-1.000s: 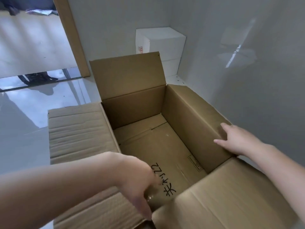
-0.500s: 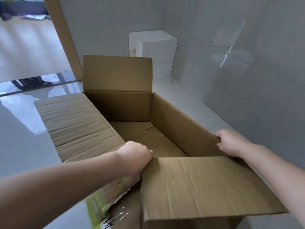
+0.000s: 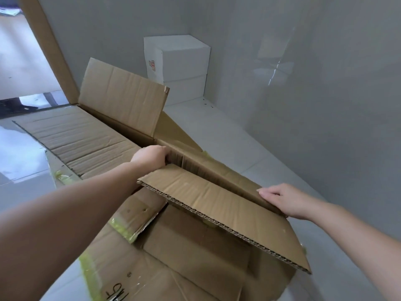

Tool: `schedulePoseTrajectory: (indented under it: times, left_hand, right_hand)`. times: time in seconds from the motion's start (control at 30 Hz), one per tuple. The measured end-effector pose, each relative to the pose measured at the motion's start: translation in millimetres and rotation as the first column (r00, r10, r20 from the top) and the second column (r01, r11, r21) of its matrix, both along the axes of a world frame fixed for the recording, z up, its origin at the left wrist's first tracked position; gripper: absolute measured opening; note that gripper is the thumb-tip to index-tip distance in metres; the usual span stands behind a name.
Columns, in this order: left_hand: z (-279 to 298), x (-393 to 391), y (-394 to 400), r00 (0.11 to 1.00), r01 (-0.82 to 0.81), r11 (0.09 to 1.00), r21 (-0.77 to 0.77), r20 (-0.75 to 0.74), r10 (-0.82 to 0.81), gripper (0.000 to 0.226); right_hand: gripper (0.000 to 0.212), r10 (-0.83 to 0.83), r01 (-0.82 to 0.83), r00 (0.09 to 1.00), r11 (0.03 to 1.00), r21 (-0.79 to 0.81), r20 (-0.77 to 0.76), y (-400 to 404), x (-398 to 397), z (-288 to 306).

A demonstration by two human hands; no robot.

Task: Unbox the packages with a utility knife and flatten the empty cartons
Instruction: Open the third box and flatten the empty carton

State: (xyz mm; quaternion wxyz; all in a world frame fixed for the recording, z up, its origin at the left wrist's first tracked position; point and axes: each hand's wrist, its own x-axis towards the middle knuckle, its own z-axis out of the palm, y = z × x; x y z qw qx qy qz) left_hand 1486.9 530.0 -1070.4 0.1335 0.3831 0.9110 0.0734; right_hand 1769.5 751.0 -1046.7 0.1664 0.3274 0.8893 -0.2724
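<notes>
The empty carton [image 3: 152, 135] lay half-collapsed on the floor [image 3: 227, 131] near the wall corner, mid-flattening. The left hand [image 3: 152, 156] gripped its inner wall; the right hand [image 3: 282, 199] pressed flat on the near flap's [image 3: 217, 205] fold. Pushing the sides down looked next.

- The left arm comes in bare from about 8 o'clock and runs up toward the middle, forearm long and nearly straight.
- The left hand [image 3: 152, 156] sits at the end of it, knuckles up, fingers curled down over a cardboard edge and gripping it; the fingertips are hidden.
- The right arm enters from about 4 o'clock, also bare, angled up and inward.
- The right hand [image 3: 282, 199] lies palm down, fingers straight and close together, pointing toward 9 o'clock and pressing flat.
- The two hands are well apart.
</notes>
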Motion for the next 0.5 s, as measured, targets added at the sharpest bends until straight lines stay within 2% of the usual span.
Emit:
schedulePoseTrajectory:
  times: [0.07,0.13,0.17,0.23,0.3,0.33,0.4,0.47,0.5]
  left_hand:
    - [-0.3,-0.8,0.4,1.0,-0.004,1.0,-0.003,-0.008,0.004,0.01]
    - [0.1,0.3,-0.9,1.0,0.0,1.0,-0.004,-0.007,0.0,0.008]
    - [0.7,0.8,-0.8,1.0,0.005,1.0,-0.001,-0.003,-0.005,0.006]
    - [3.6,1.4,-0.5,1.0,0.006,1.0,0.028,0.019,-0.007,0.006]
    - [5.6,0.0,-1.1,0.998,-0.007,0.996,0.091,0.066,0.001,0.017]
    - [6.3,-0.4,-2.1,0.995,-0.017,0.991,0.136,0.103,0.003,0.026]
    - [8.9,-0.1,-5.1,0.987,-0.031,0.971,0.238,0.159,-0.008,0.043]
    - [12.6,1.0,-6.6,0.975,-0.082,0.939,0.333,0.223,0.006,0.053]
    - [13.1,-0.5,-6.1,0.96,-0.137,0.911,0.388,0.278,0.026,0.054]
  right_hand:
    - [0.051,-0.086,0.085,0.995,0.996,0.018,0.055,11.2,4.5,-12.1]
    - [0.076,-0.261,0.262,0.965,0.963,-0.066,0.026,19.5,8.2,-23.1]
    - [0.087,-0.401,0.389,0.915,0.906,-0.164,-0.043,23.3,8.9,-26.3]
    - [0.102,-0.64,0.541,0.744,0.745,-0.39,-0.192,33.3,8.2,-25.0]
    - [0.11,-0.766,0.559,0.582,0.62,-0.551,-0.271,39.2,7.6,-11.7]
    - [0.112,-0.787,0.547,0.527,0.603,-0.58,-0.321,39.7,7.6,-2.8]
    - [0.091,-0.713,0.511,0.474,0.701,-0.497,-0.517,34.7,5.5,21.1]
    - [0.059,-0.54,0.479,0.54,0.828,-0.291,-0.646,25.8,3.8,51.7]
    - [0.055,-0.456,0.43,0.588,0.876,-0.22,-0.668,21.9,3.2,67.0]
